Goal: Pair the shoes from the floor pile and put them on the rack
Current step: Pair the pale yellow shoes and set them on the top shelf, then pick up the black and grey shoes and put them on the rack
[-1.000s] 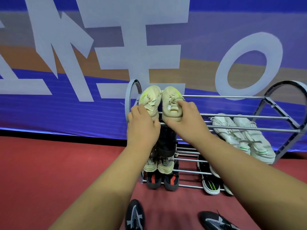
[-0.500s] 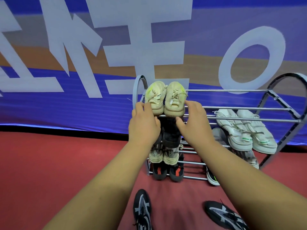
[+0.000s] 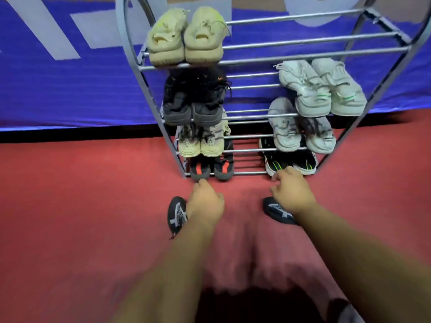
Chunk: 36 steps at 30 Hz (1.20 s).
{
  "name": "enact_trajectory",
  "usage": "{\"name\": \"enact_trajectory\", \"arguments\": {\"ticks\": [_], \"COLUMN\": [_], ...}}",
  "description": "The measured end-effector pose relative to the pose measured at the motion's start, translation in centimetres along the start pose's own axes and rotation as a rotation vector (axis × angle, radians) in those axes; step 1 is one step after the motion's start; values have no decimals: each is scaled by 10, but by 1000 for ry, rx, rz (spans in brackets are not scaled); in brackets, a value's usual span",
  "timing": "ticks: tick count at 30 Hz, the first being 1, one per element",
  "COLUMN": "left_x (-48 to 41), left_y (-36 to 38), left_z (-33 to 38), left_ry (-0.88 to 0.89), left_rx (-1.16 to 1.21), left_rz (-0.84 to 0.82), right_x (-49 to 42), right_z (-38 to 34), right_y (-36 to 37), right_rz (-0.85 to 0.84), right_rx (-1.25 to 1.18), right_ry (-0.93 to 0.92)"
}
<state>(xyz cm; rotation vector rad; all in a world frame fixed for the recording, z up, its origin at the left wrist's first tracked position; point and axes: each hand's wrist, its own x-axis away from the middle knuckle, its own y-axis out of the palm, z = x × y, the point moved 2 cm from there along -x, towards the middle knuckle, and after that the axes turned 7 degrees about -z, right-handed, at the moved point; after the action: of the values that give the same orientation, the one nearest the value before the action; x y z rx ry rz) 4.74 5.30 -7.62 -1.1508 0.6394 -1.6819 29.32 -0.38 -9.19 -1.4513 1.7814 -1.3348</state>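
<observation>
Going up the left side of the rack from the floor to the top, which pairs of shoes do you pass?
Black pair with red patches → beige pair → black pair → pale yellow pair on the top shelf.

Lighting's pretty even and bright, colours punchy, no harsh glare, just faint sheen on the grey metal shoe rack's (image 3: 303,40) rails. Whole shot is soft with motion blur, worst on the forearms and the red carpeted floor (image 3: 70,206) near the bottom. A dark shadow pools bottom centre. Wide-angle lens bows the rack's sides outward.
</observation>
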Motion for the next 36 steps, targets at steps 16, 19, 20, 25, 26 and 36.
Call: {"name": "enact_trajectory", "arguments": {"ticks": [16, 19, 20, 25, 26, 36], "left_x": [24, 27, 28, 33, 34, 20], "left_y": [149, 150, 150, 130, 125, 119], "left_z": [-98, -108, -110, -114, -116, -176], "left_ry": [-69, -83, -74, -99, -144, -550], "left_rx": [-344, -323, -304, -213, -220, 10], "left_rz": [-406, -413, -399, -75, 0, -87], "right_x": [18, 18, 20, 33, 35, 56], "right_z": [129, 128, 124, 75, 62, -17], "right_y": [88, 86, 87, 104, 109, 174], "right_rz": [-362, -326, -328, -347, -349, -371], "right_rx": [395, 457, 448, 70, 19, -4], "right_ry": [386, 386, 377, 349, 329, 88]}}
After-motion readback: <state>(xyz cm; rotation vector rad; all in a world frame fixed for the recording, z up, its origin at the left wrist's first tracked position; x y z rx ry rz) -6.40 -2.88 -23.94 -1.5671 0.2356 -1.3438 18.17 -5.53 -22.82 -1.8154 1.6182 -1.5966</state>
